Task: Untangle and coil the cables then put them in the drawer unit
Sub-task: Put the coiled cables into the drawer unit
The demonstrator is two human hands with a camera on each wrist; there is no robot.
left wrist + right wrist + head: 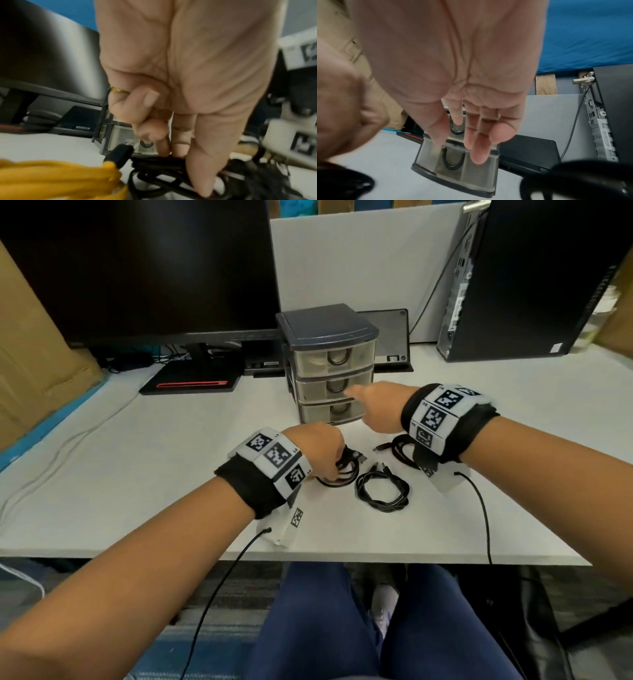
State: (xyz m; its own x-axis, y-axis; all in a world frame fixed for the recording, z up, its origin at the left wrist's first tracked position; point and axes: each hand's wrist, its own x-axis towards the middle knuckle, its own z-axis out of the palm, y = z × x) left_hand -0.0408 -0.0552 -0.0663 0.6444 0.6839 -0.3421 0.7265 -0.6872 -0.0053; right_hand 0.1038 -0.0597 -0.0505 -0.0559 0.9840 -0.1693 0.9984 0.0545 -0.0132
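Observation:
A small drawer unit [329, 364] with a dark top and three translucent drawers, all closed, stands mid-table. My left hand [334, 465] grips a coiled black cable [346, 474] lying on the table; in the left wrist view the fingers [178, 148] and thumb press into that coil [154, 171]. A second black coil [382, 489] lies free just to the right. A third coil [399, 451] sits partly hidden under my right wrist. My right hand [352, 395] reaches toward the drawer fronts, fingers [476, 148] straight and empty, just in front of the lower drawers [458, 173].
A large monitor [137, 268] and its stand [191, 380] fill the back left, a laptop [390, 344] sits behind the drawers, and a computer tower [531, 278] is at the back right. Something yellow and blurred [51, 180] shows by the left wrist. The table edge [342, 558] is near my lap.

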